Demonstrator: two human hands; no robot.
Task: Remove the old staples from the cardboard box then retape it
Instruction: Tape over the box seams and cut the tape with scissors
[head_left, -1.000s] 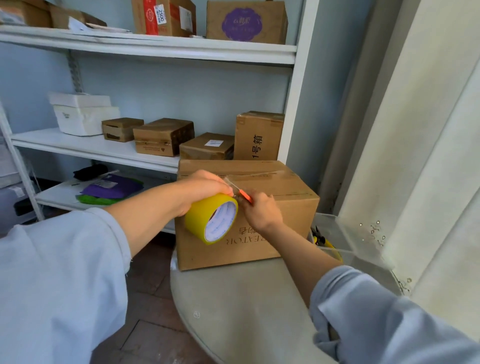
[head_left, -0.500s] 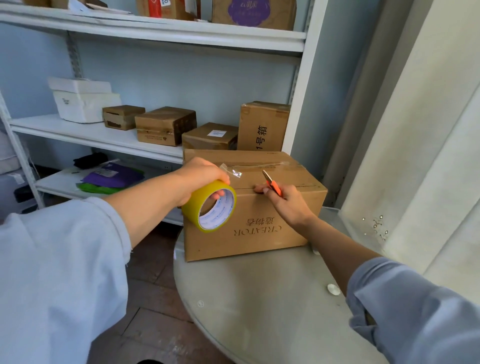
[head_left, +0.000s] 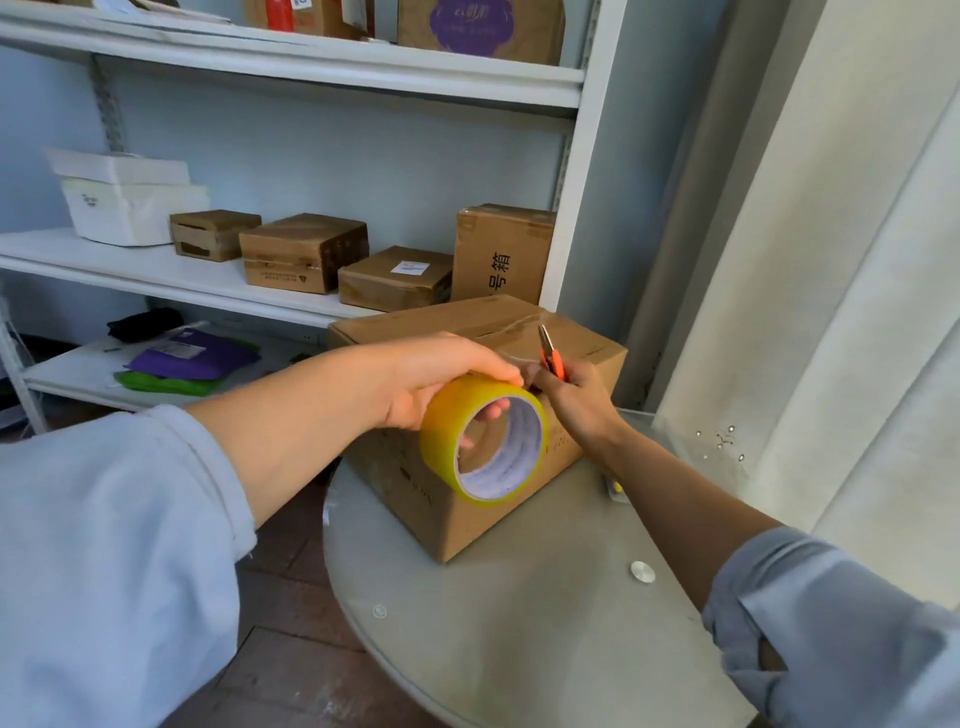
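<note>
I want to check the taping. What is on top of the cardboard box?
On the cardboard box, clear tape runs along the top seam. The hands and yellow tape roll cover its near edge.

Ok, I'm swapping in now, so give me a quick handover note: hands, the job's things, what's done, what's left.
Left hand: holds the yellow tape roll in front of the cardboard box.
Right hand: grips the orange-handled scissors, blades up, at the box's top edge.
Box sits on the round table.
Done: clear tape crosses the top seam.
Left: staples can't be checked; finish taping.
</note>
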